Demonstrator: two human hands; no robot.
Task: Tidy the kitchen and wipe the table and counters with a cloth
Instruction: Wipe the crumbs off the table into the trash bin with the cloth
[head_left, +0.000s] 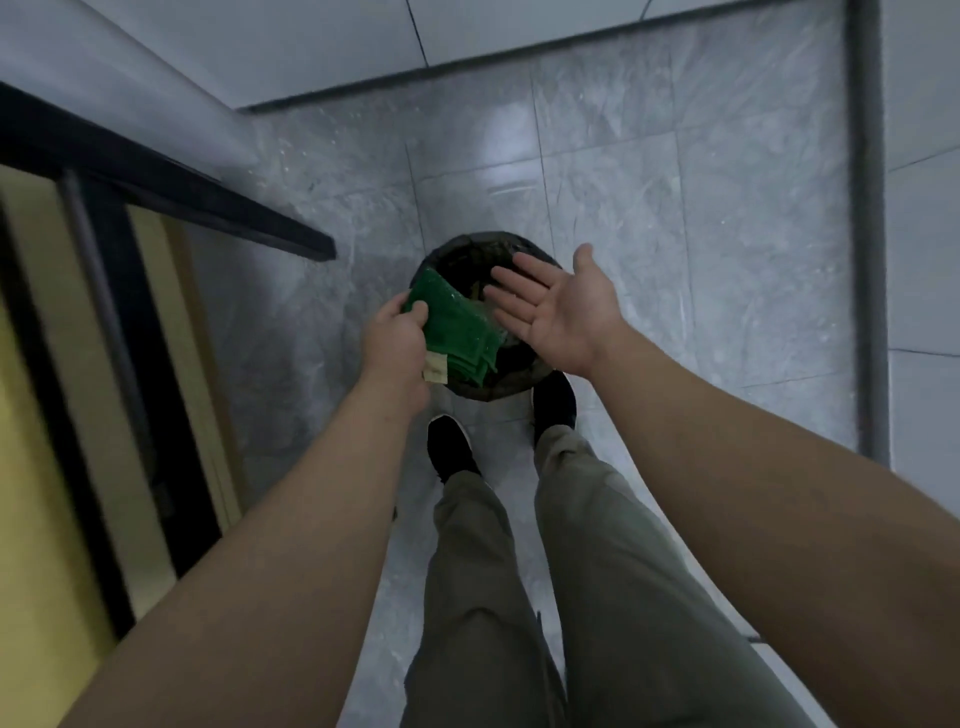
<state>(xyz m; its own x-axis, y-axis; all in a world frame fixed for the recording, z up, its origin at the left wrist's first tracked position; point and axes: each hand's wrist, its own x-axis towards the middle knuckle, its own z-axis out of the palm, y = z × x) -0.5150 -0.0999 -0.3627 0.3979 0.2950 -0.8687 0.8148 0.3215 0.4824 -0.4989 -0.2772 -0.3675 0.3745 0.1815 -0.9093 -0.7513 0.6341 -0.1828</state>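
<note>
My left hand (396, 332) grips a folded green cloth (457, 327) with a pale label at its near corner. It holds the cloth over a round black bin (467, 249) lined with a dark bag, which stands on the floor in front of my feet. My right hand (558, 306) hovers palm up over the bin's right side, fingers straight and empty. Some scraps lie inside the bin, partly hidden by the cloth and my hands.
Grey marble floor tiles (649, 218) surround the bin. A dark counter edge (208, 208) and a yellow cabinet front (47, 415) run along the left. A pale tiled wall (519, 31) stands behind, and a grey vertical pipe (870, 208) at the right. My black shoes (449, 447) stand close to the bin.
</note>
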